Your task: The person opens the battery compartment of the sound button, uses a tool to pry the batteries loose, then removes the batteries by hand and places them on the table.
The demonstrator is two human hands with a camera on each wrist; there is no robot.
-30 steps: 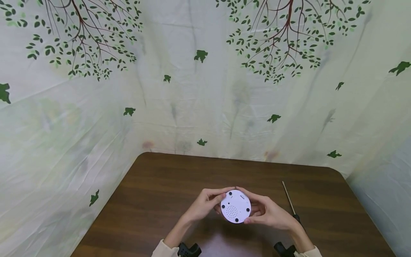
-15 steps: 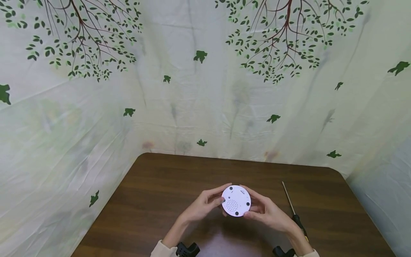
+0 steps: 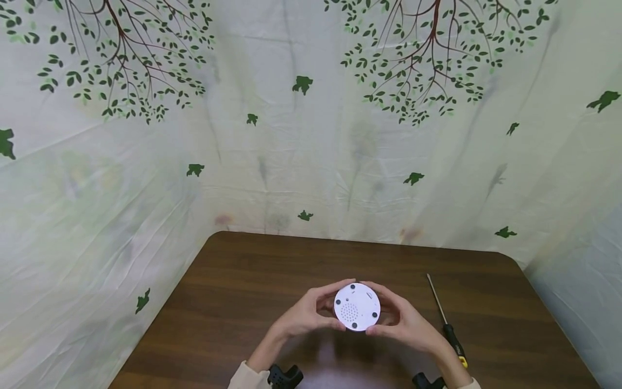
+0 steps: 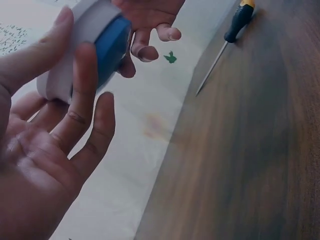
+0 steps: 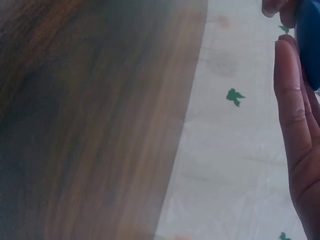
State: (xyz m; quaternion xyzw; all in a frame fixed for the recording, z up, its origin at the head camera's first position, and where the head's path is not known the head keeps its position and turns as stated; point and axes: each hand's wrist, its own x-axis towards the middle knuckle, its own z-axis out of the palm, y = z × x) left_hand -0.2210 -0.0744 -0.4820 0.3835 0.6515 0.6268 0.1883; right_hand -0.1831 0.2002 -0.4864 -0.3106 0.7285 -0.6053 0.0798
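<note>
Both my hands hold a round device (image 3: 357, 307) above the table. Its white face is turned up, with small dark round feet, a patch of tiny holes and a short slot. In the left wrist view its underside (image 4: 112, 47) is blue, and the right wrist view shows a bit of that blue side (image 5: 309, 47). My left hand (image 3: 310, 310) grips the left edge, thumb at the lower rim and fingers behind. From the right, my right hand (image 3: 407, 321) grips the opposite edge with the thumb low and a finger along the top.
A screwdriver (image 3: 452, 337) with a black and yellow handle lies on the brown wooden table (image 3: 272, 265), right of my right hand. Behind the table hangs a pale cloth (image 3: 335, 162) printed with branches and leaves. Dark wrist mounts (image 3: 285, 376) sit on both wrists.
The device has risen slightly in view and turned a little clockwise. My left thumb has slid from its white face down to the lower rim. The screwdriver has stayed put.
</note>
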